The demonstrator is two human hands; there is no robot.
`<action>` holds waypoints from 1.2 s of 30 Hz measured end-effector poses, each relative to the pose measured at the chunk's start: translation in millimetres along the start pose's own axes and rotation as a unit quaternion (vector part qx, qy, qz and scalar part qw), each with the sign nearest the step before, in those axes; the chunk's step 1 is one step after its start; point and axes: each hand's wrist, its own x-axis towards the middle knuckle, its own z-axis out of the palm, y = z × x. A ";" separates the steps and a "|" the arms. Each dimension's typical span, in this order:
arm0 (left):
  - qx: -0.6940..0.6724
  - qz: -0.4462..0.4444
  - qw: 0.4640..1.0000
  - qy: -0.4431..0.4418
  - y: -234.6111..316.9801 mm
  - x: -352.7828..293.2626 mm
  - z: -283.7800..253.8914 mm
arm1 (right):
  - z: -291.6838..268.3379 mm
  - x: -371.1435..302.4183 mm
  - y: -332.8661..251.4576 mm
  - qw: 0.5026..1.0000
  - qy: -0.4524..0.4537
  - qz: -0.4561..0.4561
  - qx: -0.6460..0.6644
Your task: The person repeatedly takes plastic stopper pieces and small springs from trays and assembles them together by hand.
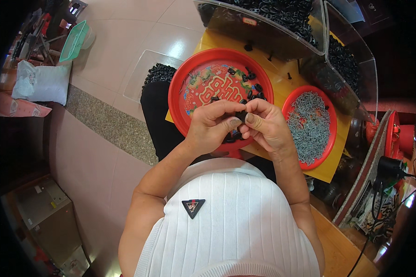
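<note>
My left hand and my right hand meet over the near part of a large red tray with a printed pattern. Thumbs and forefingers of both pinch a small black plastic part, mostly covered by the fingertips, so its exact shape cannot be made out. Several loose black parts lie in the tray, mainly on its right side and under my hands. Right of my right hand, a smaller red tray holds a heap of silvery screws.
Clear bins of black parts stand behind on the yellow board. A transparent container with black pieces lies to the left. A white sack and a green basket are farther left. A black plug with cables is at right.
</note>
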 end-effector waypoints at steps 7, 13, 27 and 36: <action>-0.009 -0.020 1.000 0.001 -0.7 -2.4 2.5 | 5.4 -5.0 -10.9 0.990 0.034 -0.021 -0.134; -0.054 -0.018 0.998 0.014 0.5 -11.7 -18.6 | -31.6 -3.3 -124.5 0.946 0.151 -0.278 -0.076; 0.598 0.197 0.776 -0.042 -14.8 64.7 -62.3 | -67.9 -37.2 -76.8 0.752 0.313 -0.207 -0.541; 0.646 0.148 0.740 -0.116 -26.6 81.5 -55.8 | -26.6 -14.0 -61.0 0.659 0.204 -0.283 -0.667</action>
